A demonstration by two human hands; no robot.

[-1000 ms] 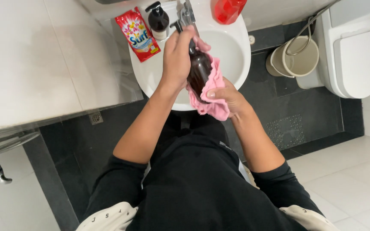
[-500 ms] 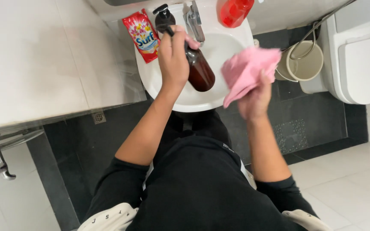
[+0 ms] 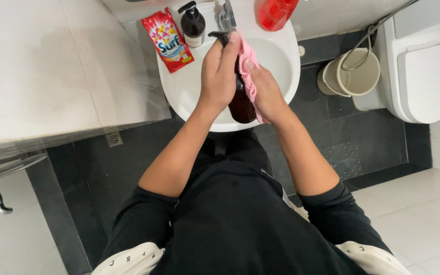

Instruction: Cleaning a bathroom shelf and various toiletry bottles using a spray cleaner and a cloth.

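Note:
Over the white sink, my left hand grips a brown pump bottle around its upper part, its black pump head sticking out above my fingers. My right hand presses a pink cloth against the right side of the bottle. Both hands are close together, with the bottle between them.
On the sink rim lie a red detergent sachet, a second dark pump bottle, the tap and a red bottle. A beige bucket and a white toilet stand to the right on the dark floor.
My right hand had lifted the pink cloth away to the right of the bottle; now it has brought it back against the bottle's side. The left hand kept hold of the bottle.

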